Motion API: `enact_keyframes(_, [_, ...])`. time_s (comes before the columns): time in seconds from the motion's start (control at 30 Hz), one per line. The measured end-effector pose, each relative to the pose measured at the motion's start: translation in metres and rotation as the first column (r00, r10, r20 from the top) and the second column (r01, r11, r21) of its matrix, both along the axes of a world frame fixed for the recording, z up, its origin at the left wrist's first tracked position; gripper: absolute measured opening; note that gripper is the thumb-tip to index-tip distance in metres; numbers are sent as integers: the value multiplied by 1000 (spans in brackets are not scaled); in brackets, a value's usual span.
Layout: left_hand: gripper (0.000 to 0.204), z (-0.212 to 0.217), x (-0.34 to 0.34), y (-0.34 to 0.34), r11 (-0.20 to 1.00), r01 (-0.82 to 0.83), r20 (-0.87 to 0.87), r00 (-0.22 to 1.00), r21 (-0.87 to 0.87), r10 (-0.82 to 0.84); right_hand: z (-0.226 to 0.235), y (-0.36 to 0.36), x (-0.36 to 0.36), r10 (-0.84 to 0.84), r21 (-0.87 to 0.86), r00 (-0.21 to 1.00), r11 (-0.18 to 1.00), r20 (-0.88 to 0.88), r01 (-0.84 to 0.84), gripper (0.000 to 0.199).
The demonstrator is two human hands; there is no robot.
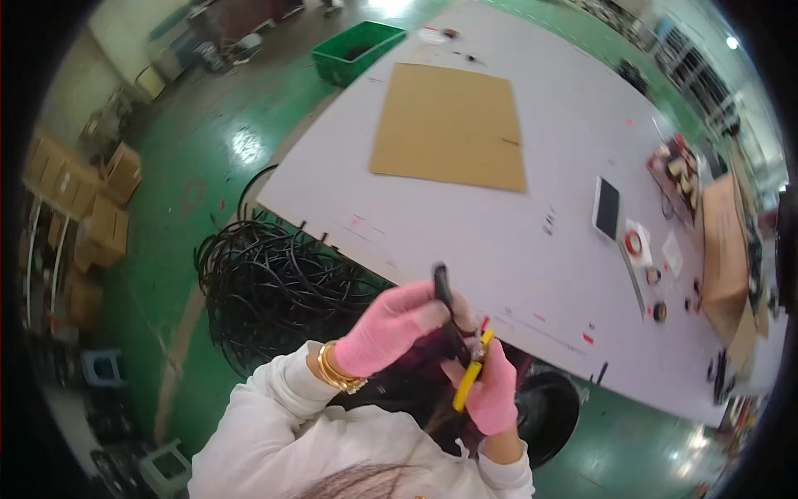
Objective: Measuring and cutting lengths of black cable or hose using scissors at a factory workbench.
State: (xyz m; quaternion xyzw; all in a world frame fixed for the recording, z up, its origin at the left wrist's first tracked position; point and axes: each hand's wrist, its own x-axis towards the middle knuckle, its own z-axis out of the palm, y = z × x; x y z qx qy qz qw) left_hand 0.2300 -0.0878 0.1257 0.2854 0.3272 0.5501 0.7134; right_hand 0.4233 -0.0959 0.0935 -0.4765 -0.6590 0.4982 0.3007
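Note:
My left hand (384,328), in a pink glove with bare fingertips, is closed around a piece of black cable or tubing (443,287) that points up and away. Close beside it, my right hand (496,395), gloved the same way, grips yellow-handled pliers (468,387). The pliers' jaws are at the lower part of the black piece; whether they bite on it is hard to make out. Both hands are over the near edge of the pale table (482,241). A large tangle of black cables (274,283) hangs or lies left of my left hand.
A flat cardboard sheet (449,125) lies on the table. To the right are a white tablet-like device (608,208), a red tape roll (633,243) and a cardboard box (721,241). A black tub (564,416) stands below the edge; a green crate (357,51) is beyond.

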Motion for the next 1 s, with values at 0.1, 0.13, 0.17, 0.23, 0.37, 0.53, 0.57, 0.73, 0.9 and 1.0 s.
enact_keyframes(0.1, [32, -10, -55, 24, 967, -203, 493, 832, -156, 255, -2, 20, 0, 119, -248, 993, 961, -14, -119, 21])
enact_keyframes(0.13, [35, -26, -81, 29, 968, -222, 673, 700, -113, 239, 3, 27, -7, 50, -472, 991, 876, -121, -102, 18])
enact_keyframes(0.17, [35, -38, -105, 33, 966, -257, 711, 682, 14, 172, 6, 34, -17, -43, -670, 980, 735, -196, -102, 15])
enact_keyframes(0.23, [36, -50, -132, 44, 928, -343, 752, 648, 146, 121, 3, 45, -37, 13, -567, 993, 820, -119, -79, 13])
enact_keyframes(0.37, [29, -110, -182, 81, 366, -929, 41, 364, -49, 930, -9, 71, -86, 112, 39, 966, 991, 234, -124, 16])
enact_keyframes(0.53, [45, -123, -199, 103, 369, -471, -598, -646, 801, 474, -34, 91, -133, 75, 303, 903, 927, 424, -220, 27])
enact_keyframes(0.57, [42, -125, -198, 104, 664, -288, -640, -671, 690, 375, -45, 95, -133, 78, 269, 901, 940, 427, -209, 24])
enact_keyframes(0.73, [23, -130, -223, 91, 845, -79, -814, -330, 528, 478, -50, 85, -152, 148, 214, 946, 953, 290, -215, 19])
enact_keyframes(0.9, [43, -124, -256, 85, 882, 27, -817, -363, 471, 447, -51, 89, -155, 209, 139, 937, 957, 281, -255, 17])
enact_keyframes(1.0, [53, -126, -258, 85, 850, 24, -802, -318, 527, 506, -52, 92, -154, 215, 156, 930, 950, 299, -270, 21])
